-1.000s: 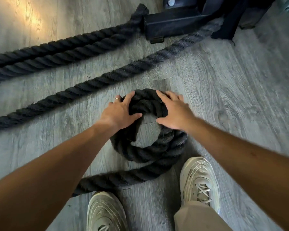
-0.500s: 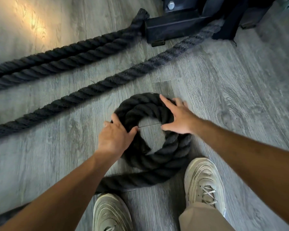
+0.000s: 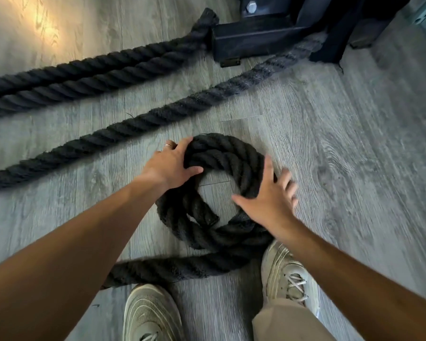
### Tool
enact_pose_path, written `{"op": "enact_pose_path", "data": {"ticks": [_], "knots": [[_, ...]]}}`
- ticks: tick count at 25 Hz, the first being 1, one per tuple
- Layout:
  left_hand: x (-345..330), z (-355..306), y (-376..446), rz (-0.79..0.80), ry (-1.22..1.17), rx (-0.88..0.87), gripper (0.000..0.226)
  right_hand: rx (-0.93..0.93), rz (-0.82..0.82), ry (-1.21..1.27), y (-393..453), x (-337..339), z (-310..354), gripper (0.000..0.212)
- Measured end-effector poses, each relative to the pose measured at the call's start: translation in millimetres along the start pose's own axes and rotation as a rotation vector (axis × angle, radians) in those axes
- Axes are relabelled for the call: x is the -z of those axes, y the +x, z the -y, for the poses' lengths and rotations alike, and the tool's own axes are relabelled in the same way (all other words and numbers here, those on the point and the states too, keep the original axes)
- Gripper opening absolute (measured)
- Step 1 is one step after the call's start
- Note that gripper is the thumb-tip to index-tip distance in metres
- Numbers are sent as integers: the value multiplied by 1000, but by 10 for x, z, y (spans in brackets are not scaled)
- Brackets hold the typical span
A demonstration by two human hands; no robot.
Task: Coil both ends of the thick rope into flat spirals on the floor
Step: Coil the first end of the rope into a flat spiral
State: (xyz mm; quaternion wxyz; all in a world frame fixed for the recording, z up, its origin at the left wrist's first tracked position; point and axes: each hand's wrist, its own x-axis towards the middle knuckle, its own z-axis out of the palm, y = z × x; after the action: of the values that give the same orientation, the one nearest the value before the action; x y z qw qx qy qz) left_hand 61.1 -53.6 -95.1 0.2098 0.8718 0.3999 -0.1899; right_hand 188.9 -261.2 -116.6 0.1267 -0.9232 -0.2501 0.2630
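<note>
A thick black rope lies partly wound into a loose coil (image 3: 221, 156) of about two turns on the grey floor, with an open middle. Its cut end (image 3: 207, 215) lies inside the ring at the lower left. My left hand (image 3: 172, 163) grips the coil's upper left, thumb inside the ring. On the coil's right side rests my right hand (image 3: 268, 200), fingers spread and blurred. The rope's tail (image 3: 172, 269) runs left from the coil under my left forearm.
Two more runs of rope (image 3: 143, 119) (image 3: 89, 77) stretch across the floor beyond the coil toward a black metal frame base (image 3: 256, 38) at the top. My two pale shoes (image 3: 153, 313) (image 3: 288, 274) stand just below the coil.
My left hand moved from the coil's lower left up to its upper left. My right hand slid from the top right down the right side, and the rope end now shows inside the ring.
</note>
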Motion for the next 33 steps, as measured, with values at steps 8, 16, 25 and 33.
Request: {"op": "enact_pose_path", "data": {"ticks": [8,16,25,33], "knots": [[-72,140,-406,-87,-158,293,86,311,203,-127,527,156,141,120],[-67,317,-529,42,-208,515,122,193,-78,-15,303,139,270,117],[113,269,42,-18,-216,143,95,-128,55,263,-292,-94,-155,118],[-121,383,-737,19,-509,599,93,292,-36,10,637,371,347,99]]}}
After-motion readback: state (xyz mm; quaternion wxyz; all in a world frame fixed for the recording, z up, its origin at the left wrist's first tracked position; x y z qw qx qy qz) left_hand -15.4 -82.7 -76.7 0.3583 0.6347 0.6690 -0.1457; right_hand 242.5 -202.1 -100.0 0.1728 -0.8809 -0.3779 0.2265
